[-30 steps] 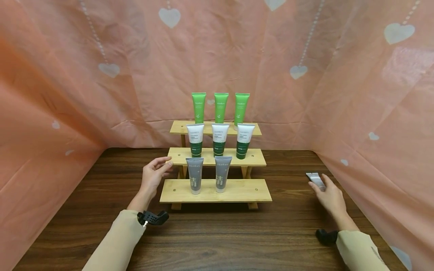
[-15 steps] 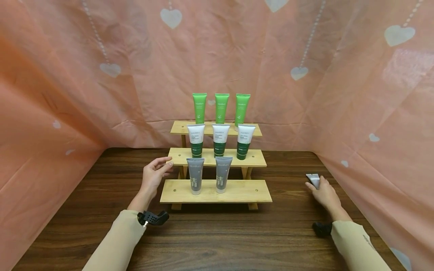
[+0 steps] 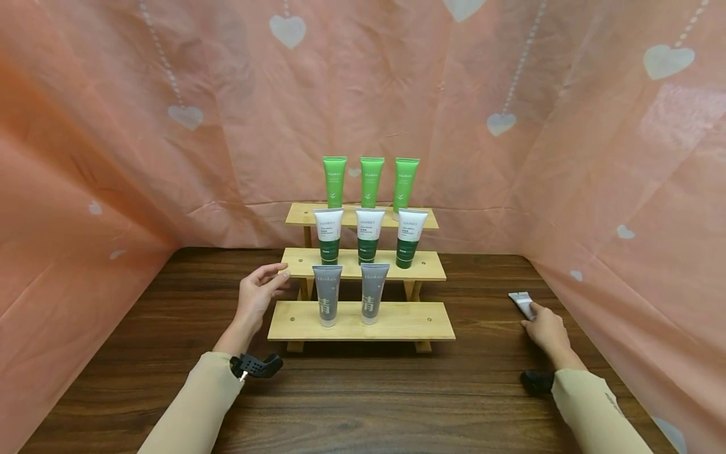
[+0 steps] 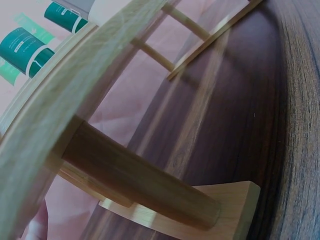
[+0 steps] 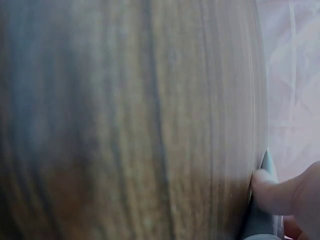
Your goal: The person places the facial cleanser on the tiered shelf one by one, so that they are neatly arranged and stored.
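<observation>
At the left end of the middle board of a three-tier wooden display stand (image 3: 433, 266), my left hand (image 3: 256, 293) pinches the board's corner between fingers and thumb. Far right on the table, my right hand (image 3: 547, 333) grips a grey squeeze tube (image 3: 522, 303), its flat end pointing away; the palm hides the rest. In the right wrist view the thumb (image 5: 275, 192) presses on the tube (image 5: 262, 222) close over the table. Two grey tubes, a left one (image 3: 327, 295) and a right one (image 3: 372, 294), stand on the lowest board.
On the middle board stand three white-and-green tubes (image 3: 367, 236); three bright green tubes (image 3: 370, 181) stand on the top board. The stand rests on a dark wood table (image 3: 363, 397). Pink cloth (image 3: 363, 82) with hearts encloses the back and both sides.
My right hand has shifted slightly left and its grip on the grey tube has changed, with the tube's flat end now tipped further left. My left hand stays at the stand.
</observation>
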Action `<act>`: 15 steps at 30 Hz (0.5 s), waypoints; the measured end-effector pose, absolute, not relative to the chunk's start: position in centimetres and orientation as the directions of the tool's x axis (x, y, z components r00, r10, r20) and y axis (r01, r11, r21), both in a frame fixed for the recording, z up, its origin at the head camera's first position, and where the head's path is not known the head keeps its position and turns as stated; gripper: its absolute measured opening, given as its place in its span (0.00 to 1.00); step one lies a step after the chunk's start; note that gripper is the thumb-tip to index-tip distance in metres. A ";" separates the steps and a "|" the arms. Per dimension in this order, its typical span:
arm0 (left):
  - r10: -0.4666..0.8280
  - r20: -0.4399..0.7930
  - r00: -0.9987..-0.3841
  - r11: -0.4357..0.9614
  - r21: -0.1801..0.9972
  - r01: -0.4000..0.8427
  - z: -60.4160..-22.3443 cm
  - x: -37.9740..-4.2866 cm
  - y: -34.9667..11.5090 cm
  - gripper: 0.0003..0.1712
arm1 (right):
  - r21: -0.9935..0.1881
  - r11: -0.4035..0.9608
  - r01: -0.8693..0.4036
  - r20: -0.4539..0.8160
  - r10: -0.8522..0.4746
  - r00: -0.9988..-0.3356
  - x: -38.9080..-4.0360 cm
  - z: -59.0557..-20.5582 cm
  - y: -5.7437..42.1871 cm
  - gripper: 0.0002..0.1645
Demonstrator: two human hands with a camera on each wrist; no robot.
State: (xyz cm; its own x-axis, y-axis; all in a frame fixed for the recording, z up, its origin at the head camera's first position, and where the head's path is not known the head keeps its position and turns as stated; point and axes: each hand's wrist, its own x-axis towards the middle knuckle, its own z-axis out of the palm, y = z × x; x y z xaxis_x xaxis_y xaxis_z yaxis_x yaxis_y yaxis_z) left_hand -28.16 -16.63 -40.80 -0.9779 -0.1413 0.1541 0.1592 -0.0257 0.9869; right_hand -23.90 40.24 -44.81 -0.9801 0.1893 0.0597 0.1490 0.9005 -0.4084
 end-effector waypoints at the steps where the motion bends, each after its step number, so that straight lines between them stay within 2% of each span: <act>1: -0.140 0.152 -0.978 -0.027 0.987 0.157 -40.8 -28.2 -16.6 0.23 | -0.414 0.899 0.145 0.073 0.192 -0.979 -23.9 -44.8 40.2 0.33; 9: -0.134 0.146 -0.980 -0.024 0.988 0.150 -40.7 -28.0 -16.7 0.24 | -0.429 0.896 0.116 0.141 0.193 -0.971 -23.9 -45.2 40.3 0.29; 15: -0.130 0.146 -0.981 -0.027 0.988 0.150 -40.7 -28.1 -16.7 0.24 | -0.446 0.894 0.042 0.216 0.153 -0.964 -23.6 -45.3 40.2 0.27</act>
